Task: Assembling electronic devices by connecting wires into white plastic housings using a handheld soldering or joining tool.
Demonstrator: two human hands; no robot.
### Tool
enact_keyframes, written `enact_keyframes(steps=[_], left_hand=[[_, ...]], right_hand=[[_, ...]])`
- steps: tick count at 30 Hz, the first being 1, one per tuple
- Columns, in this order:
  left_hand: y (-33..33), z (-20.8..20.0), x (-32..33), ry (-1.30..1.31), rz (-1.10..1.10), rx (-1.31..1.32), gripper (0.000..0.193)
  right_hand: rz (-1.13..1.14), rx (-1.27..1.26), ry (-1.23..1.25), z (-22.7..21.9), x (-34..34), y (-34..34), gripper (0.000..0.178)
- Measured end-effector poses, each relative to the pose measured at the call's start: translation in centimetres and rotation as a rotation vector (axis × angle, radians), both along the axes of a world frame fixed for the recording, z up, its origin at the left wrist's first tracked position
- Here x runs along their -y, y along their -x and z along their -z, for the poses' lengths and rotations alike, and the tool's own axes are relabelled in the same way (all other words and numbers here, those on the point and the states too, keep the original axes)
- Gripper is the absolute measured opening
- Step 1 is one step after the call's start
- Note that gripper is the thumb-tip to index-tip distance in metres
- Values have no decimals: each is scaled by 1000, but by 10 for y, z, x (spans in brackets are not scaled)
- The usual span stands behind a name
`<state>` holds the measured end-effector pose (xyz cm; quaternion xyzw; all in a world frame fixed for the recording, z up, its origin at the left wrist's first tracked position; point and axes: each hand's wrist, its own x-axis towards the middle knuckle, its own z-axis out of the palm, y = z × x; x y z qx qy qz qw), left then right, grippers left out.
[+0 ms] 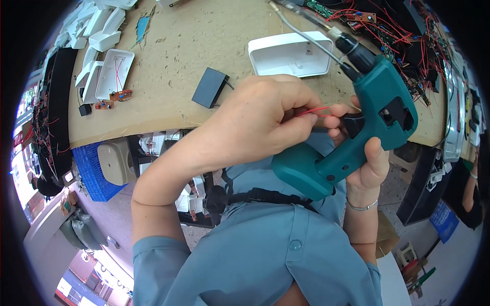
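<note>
My left hand (265,115) is closed, its thumb and fingers pinching a thin red wire (315,111). The wire runs across to the fingertips of my right hand (372,168), which is wrapped round the handle of a green pistol-shaped soldering gun (385,84). Its black trigger lies close to those fingertips, and its long metal tip and feed tube point away toward the far edge of the view. On the table just beyond my left hand lies a black box (210,87) with short leads. A white plastic housing (291,55), hollow side up, sits behind the soldering gun.
More white housings (115,74) stand at the left, with small circuit boards (121,95) wired to them. At the far right is a tangle of red wires and boards (375,25). Below the wooden tabletop (168,56) are a blue crate (97,171) and a beige stool (115,160).
</note>
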<state>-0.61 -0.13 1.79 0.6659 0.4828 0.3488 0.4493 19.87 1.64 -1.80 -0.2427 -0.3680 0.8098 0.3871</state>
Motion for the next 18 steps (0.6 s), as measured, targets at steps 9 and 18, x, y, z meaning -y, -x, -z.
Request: enact_keyframes(steps=[9,18], left_hand=[[-9,23,-1,-594,-444,-421,9],[-8,22,-24,-696,-594,-583,5]], right_hand=[[230,160,-260,-21,11,-38,74],[345,749,-286,-54,51,-51,71]])
